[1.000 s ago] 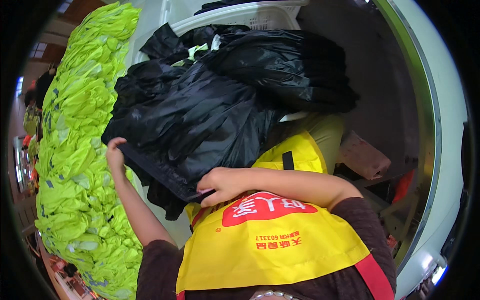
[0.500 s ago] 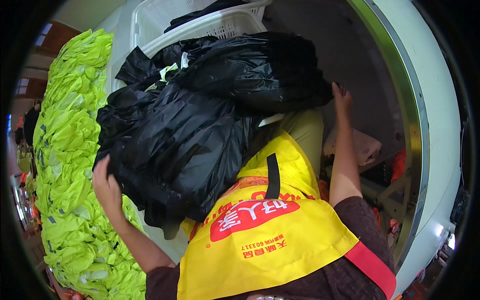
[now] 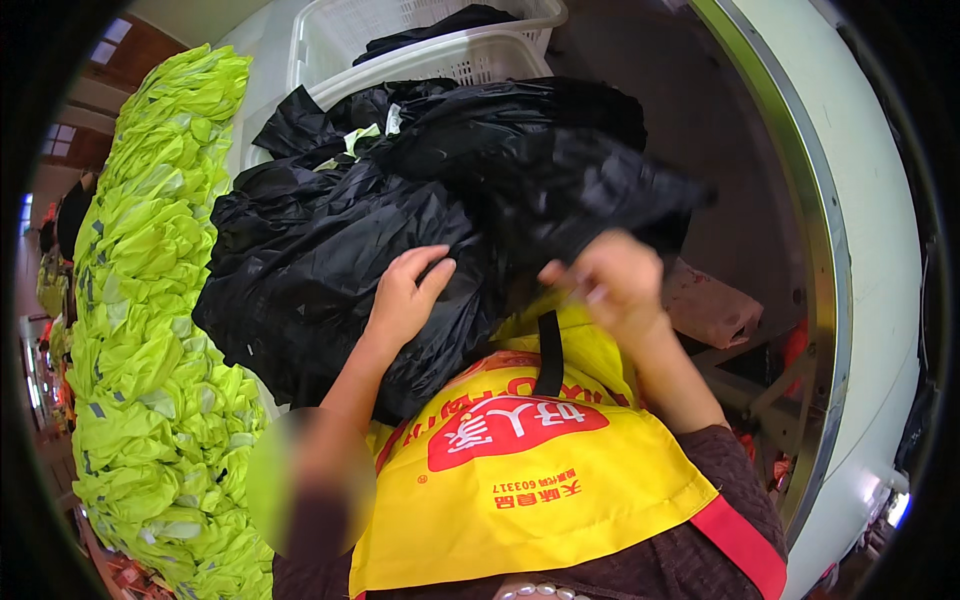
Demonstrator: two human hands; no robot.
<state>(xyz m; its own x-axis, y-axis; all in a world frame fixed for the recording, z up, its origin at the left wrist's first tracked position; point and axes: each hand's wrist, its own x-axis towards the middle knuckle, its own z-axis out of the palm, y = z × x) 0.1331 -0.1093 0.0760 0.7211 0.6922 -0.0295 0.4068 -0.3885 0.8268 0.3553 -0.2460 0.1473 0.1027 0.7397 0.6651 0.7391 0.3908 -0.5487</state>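
A heaped bundle of thin, shiny black fabric (image 3: 330, 260) lies before me, reaching over my lap. My left hand (image 3: 405, 295) rests on its near side, fingers stretched and thumb apart, gripping nothing. Further right, my right hand (image 3: 620, 280) is smeared by motion. Its fingers are curled at the near edge of a blurred, lifted black fabric flap (image 3: 600, 195), which they appear to grip. A white label (image 3: 392, 120) and a pale green tag (image 3: 360, 138) show among the folds at the top of the bundle. Whether the fabric is a finished garment is hidden by the folds.
White plastic baskets (image 3: 500, 62) stand behind the bundle, with dark fabric inside. A long pile of bright yellow-green fabric (image 3: 150, 330) runs down the left. A metal-edged table (image 3: 830, 230) curves along the right. Beneath it sits a pale pinkish bag (image 3: 715, 305).
My left hand has moved right from the bundle's left edge onto its near side. My right hand has come down and inward from the far right, and the black flap there has swung.
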